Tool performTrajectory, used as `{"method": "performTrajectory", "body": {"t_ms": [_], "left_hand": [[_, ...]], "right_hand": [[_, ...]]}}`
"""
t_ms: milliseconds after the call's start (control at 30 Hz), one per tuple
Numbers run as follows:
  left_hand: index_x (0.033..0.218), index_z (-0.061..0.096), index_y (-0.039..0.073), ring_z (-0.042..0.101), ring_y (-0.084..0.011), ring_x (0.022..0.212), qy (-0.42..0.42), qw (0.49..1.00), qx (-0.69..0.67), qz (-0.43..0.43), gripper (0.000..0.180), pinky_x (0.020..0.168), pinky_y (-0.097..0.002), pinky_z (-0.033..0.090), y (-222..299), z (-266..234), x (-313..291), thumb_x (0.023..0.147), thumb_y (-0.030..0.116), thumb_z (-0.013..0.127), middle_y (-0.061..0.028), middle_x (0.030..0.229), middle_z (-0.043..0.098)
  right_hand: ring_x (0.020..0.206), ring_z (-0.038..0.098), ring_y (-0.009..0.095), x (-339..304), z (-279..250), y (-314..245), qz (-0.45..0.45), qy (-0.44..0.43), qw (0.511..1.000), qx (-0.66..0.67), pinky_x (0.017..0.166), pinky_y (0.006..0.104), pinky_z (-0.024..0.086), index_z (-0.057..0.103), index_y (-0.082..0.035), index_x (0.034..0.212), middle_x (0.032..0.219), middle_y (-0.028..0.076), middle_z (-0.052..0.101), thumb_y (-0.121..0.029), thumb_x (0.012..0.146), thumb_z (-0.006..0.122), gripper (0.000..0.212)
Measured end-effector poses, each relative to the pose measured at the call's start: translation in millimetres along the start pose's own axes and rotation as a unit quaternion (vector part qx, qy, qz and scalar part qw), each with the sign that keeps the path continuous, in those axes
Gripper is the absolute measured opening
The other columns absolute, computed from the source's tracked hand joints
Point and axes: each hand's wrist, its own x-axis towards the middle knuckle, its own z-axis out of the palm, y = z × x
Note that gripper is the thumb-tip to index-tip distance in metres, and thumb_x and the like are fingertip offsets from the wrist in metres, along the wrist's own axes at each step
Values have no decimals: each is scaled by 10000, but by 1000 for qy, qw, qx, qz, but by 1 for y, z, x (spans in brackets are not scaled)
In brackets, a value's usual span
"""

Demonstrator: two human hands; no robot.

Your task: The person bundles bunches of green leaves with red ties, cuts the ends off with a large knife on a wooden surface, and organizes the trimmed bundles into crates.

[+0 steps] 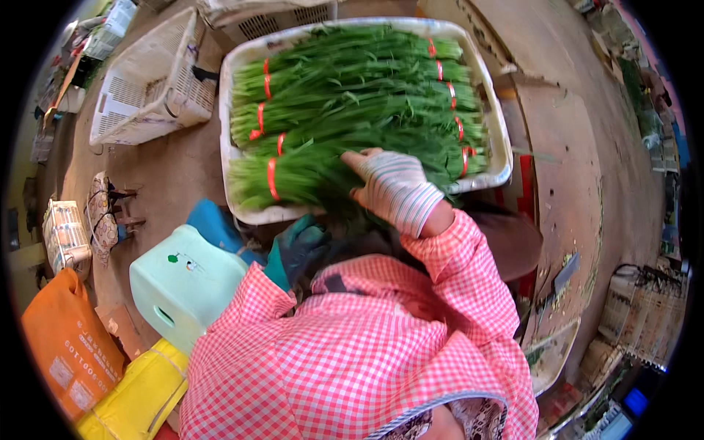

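A white plastic crate (pixel 501 139) in front of me is filled with bundles of long, thin green leaves (pixel 352 95) that look like garlic chives. Red bands (pixel 272 178) tie the pale stem ends on the left and right sides. My right hand (pixel 396 189), in a striped glove with bare fingertips, lies over the nearest bundle, its fingers apart and touching the leaves. Close to my lap, below the crate's near rim, my left hand (pixel 299 246) wears a teal glove. Its fingers look curled; whatever is inside them is hidden.
A mint-green plastic stool (pixel 187 275) stands at my left, near an orange bag (pixel 70 345) and a yellow wrapped bundle (pixel 139 392). Beyond, on the far left, is a white slatted crate (pixel 147 88). A small patterned seat (pixel 103 216) stands on the floor (pixel 176 165).
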Motion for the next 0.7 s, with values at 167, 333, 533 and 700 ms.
{"method": "performTrajectory", "body": {"t_ms": [167,333,533,700], "left_hand": [[1396,256,9,344,-374,1263,297,934,160,119,944,1040,-462,293,4,-36,-26,664,346,747,-237,1372,340],[1374,309,30,358,-369,1237,278,882,371,86,991,1055,-488,249,-40,-83,17,603,466,754,-229,1339,370],[1353,326,31,423,-403,1163,114,930,347,40,1034,1010,-463,332,-60,-104,45,520,405,811,-232,1258,442],[1305,390,36,495,-411,1069,112,941,315,54,969,918,-458,424,-40,-110,63,493,334,828,-232,1176,493]], "right_hand": [[923,593,322,-17,-4,21,36,18,999,35,771,385,484,558,-96,1152,1048,133,607,-195,733,676,447],[911,595,325,-40,-3,29,44,101,991,82,753,411,484,545,-116,1138,1026,135,606,-211,759,656,406],[759,632,298,-67,11,15,18,121,966,229,654,361,514,666,-96,964,884,119,638,-129,764,632,205],[760,616,338,-51,68,-7,-15,-76,967,244,677,404,496,670,-98,953,791,136,647,-231,805,577,220]]}}
